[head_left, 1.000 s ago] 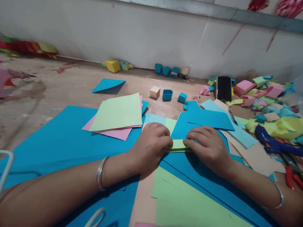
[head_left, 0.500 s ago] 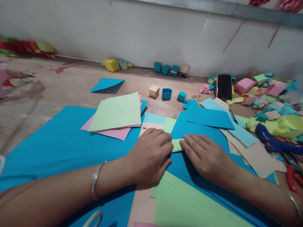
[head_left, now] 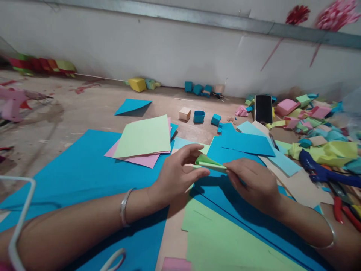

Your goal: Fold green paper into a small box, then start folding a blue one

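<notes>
A small folded strip of light green paper [head_left: 211, 166] is held just above the blue sheets, its left end spread into a pointed opening. My right hand [head_left: 252, 184] pinches its right end between thumb and fingers. Around the left end curve the fingers and thumb of my left hand [head_left: 175, 177], with the index finger above and the thumb below; the exact contact is partly hidden. Under the hands lie a large blue sheet [head_left: 217, 192] and pale green sheets [head_left: 225, 233]. A stack topped by a green square sheet [head_left: 145, 137] lies beyond my left hand.
Small paper boxes, including a blue open box [head_left: 199, 116], stand farther back. At right are a phone [head_left: 263, 108], paper scraps [head_left: 318, 130], a blue-handled tool [head_left: 313, 162] and red-handled pliers [head_left: 337, 210]. A pink glue gun [head_left: 12, 101] is at far left.
The green strip was pressed flat on the blue paper; now it is lifted and its left end is spread. My left hand has turned, thumb and fingers apart; the right hand now pinches. The view shifted.
</notes>
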Action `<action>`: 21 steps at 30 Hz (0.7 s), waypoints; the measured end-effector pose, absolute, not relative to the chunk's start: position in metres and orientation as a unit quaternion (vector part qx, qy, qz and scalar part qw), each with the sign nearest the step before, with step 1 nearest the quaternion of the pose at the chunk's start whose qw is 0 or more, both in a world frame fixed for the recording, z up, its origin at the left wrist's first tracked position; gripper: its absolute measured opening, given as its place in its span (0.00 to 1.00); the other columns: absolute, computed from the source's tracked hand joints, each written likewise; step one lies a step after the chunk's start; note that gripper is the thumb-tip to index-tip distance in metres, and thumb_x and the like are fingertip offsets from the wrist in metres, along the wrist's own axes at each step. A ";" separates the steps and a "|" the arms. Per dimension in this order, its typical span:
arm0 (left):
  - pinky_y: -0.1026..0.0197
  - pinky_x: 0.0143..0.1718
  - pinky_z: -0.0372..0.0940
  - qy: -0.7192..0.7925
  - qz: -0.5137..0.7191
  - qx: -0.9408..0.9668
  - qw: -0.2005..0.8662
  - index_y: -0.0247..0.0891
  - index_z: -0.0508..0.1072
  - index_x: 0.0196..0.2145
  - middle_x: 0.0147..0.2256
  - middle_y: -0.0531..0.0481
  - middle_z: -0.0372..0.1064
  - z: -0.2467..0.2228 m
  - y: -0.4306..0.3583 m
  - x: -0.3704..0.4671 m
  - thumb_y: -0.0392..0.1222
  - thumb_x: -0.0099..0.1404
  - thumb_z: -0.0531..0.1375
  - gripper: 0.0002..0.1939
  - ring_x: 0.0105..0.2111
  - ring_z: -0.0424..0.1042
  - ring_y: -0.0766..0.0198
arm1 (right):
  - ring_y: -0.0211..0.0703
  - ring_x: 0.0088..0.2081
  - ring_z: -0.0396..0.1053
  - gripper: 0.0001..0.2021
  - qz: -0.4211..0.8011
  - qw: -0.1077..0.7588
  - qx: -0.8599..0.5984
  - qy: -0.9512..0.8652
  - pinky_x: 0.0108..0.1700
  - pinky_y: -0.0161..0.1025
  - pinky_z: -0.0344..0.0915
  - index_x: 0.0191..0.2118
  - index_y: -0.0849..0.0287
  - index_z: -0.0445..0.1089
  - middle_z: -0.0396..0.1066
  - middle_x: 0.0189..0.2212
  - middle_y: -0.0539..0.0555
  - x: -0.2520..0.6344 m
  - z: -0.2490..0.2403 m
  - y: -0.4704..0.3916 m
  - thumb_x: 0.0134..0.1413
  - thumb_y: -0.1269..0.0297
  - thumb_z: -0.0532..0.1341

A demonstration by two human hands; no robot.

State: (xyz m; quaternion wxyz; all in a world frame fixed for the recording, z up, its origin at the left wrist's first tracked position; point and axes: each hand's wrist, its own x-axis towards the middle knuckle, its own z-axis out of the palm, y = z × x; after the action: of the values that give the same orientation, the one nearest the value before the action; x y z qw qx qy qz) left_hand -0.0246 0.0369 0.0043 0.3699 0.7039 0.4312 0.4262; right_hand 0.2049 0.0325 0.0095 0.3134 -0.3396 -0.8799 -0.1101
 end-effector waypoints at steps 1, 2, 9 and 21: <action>0.54 0.42 0.70 0.425 0.442 0.645 0.456 0.39 0.61 0.55 0.46 0.41 0.71 0.006 0.035 -0.022 0.42 0.62 0.63 0.26 0.44 0.73 0.57 | 0.43 0.33 0.73 0.07 -0.145 0.312 -0.334 -0.878 0.36 0.39 0.69 0.41 0.59 0.71 0.77 0.32 0.56 0.206 0.015 0.030 0.58 0.73 0.58; 0.52 0.44 0.70 0.411 0.440 0.599 0.528 0.39 0.58 0.57 0.49 0.39 0.69 0.007 0.033 -0.018 0.42 0.63 0.62 0.27 0.46 0.73 0.56 | 0.44 0.33 0.73 0.08 -0.183 0.305 -0.321 -0.878 0.36 0.41 0.69 0.42 0.59 0.71 0.77 0.32 0.56 0.207 0.021 0.028 0.57 0.73 0.59; 0.45 0.61 0.54 0.243 0.443 0.485 0.714 0.38 0.61 0.58 0.53 0.37 0.65 0.013 0.011 -0.005 0.51 0.66 0.59 0.26 0.57 0.62 0.51 | 0.53 0.38 0.72 0.09 -0.307 0.281 -0.192 -0.889 0.37 0.48 0.70 0.43 0.70 0.71 0.75 0.35 0.66 0.173 0.033 0.018 0.56 0.74 0.60; 0.58 0.39 0.65 0.365 0.421 0.656 0.509 0.36 0.62 0.51 0.32 0.50 0.67 -0.003 0.032 -0.025 0.51 0.72 0.47 0.18 0.32 0.68 0.64 | 0.46 0.38 0.68 0.13 -0.073 0.404 -0.243 -0.879 0.37 0.43 0.68 0.47 0.65 0.67 0.71 0.37 0.60 0.172 0.023 0.025 0.56 0.74 0.61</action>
State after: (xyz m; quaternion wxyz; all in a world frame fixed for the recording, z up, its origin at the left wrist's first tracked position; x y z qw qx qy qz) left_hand -0.0246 0.0319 -0.0028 0.5086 0.6562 0.3652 0.4211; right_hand 0.1725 0.0254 0.0234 0.4036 -0.2433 -0.8790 -0.0728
